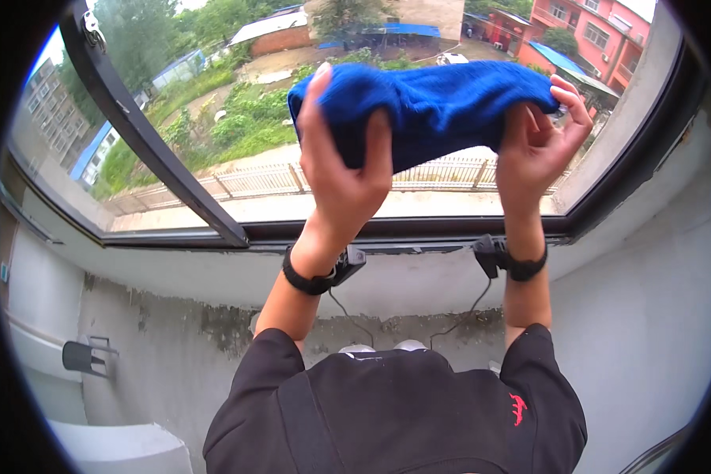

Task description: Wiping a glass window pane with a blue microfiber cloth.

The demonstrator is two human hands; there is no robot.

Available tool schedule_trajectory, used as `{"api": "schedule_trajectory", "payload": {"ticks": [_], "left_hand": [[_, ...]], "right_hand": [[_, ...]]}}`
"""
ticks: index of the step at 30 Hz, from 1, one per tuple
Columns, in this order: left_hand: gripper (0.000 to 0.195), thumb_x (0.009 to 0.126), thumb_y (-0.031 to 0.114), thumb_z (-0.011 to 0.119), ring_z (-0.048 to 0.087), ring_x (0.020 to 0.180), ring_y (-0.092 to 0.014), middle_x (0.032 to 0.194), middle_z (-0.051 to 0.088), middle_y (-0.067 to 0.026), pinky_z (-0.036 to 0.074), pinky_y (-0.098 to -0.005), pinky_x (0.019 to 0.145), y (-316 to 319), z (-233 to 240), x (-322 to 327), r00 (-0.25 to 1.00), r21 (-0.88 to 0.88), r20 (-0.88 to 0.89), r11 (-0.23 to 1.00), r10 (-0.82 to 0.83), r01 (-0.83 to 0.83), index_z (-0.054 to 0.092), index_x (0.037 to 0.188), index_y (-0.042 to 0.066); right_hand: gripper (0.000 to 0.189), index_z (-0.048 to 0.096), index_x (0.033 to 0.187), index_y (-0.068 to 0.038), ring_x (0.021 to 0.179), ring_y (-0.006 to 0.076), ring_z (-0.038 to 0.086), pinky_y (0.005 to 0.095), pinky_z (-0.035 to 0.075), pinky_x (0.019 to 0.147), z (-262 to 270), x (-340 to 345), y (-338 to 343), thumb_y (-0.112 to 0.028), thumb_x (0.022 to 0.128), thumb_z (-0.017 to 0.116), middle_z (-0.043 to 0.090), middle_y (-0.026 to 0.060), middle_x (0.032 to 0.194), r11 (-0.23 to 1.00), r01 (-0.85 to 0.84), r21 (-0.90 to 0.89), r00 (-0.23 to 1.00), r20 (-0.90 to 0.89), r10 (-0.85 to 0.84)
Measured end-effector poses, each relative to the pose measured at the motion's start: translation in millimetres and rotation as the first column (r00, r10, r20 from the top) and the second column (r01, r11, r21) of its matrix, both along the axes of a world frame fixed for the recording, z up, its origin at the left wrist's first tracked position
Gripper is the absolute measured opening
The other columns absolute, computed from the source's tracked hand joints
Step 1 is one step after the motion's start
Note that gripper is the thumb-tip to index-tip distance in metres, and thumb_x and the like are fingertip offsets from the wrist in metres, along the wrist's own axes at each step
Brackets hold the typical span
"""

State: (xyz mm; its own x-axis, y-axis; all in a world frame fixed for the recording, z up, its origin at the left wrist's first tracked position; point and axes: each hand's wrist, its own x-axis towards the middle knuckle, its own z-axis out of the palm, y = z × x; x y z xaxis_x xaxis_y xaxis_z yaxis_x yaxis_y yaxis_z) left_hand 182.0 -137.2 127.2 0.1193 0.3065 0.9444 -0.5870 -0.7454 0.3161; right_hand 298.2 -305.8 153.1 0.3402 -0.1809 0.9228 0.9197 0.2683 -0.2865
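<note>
A blue cloth is stretched between my two raised hands, in front of a window. My left hand grips its left end, thumb and fingers spread around the bunched fabric. At the right end, my right hand holds the cloth, with some fingers tucked under it and others at its edge. The cloth sags and folds in the middle, and it hides several of my fingertips. Each wrist wears a black strap with a small dark device, and a thin cable hangs from each.
A dark upright window frame bar leans across the left, with a metal latch near its top. Below the glass runs the dark bottom frame. A small dark stool stands on the stained floor at left. A wall rises at right.
</note>
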Motion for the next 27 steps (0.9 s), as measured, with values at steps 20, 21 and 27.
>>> {"api": "schedule_trajectory", "payload": {"ticks": [20,21,27], "left_hand": [[0.023,0.091,0.012,0.068,0.052,0.098,-0.03,0.104,0.06,-0.0144,0.039,-0.0409,0.089,47,14,62,0.817,0.104,0.218,0.82,0.534,-0.563,0.076,0.112,0.007],[0.025,0.094,0.01,0.067,0.053,0.102,-0.031,0.109,0.061,-0.016,0.04,-0.0416,0.092,46,12,65,0.756,0.138,0.27,0.753,0.596,-0.643,0.074,0.117,0.005],[0.041,0.096,0.024,0.064,0.044,0.137,-0.043,0.159,0.044,-0.0188,0.03,-0.0524,0.113,50,-5,72,0.711,0.414,0.142,0.611,0.689,-0.675,0.069,0.136,0.015]], "right_hand": [[0.036,0.066,0.123,-0.007,0.119,0.0319,0.063,0.0414,0.052,0.095,0,5,74,-0.007,0.089,0.075,0.061,0.0156,0.135,0.889,0.438,-0.136,0.882,0.258,-0.395],[0.038,0.067,0.125,-0.009,0.127,0.0382,0.059,0.0489,0.046,0.105,2,12,70,-0.009,0.088,0.075,0.058,0.0164,0.145,0.767,0.631,-0.115,0.722,0.45,-0.526],[0.05,0.065,0.14,-0.03,0.141,0.0409,0.044,0.0579,0.03,0.114,-16,32,71,-0.046,0.093,0.067,0.048,0.0099,0.159,0.563,0.764,-0.314,0.641,0.467,-0.609]]}}
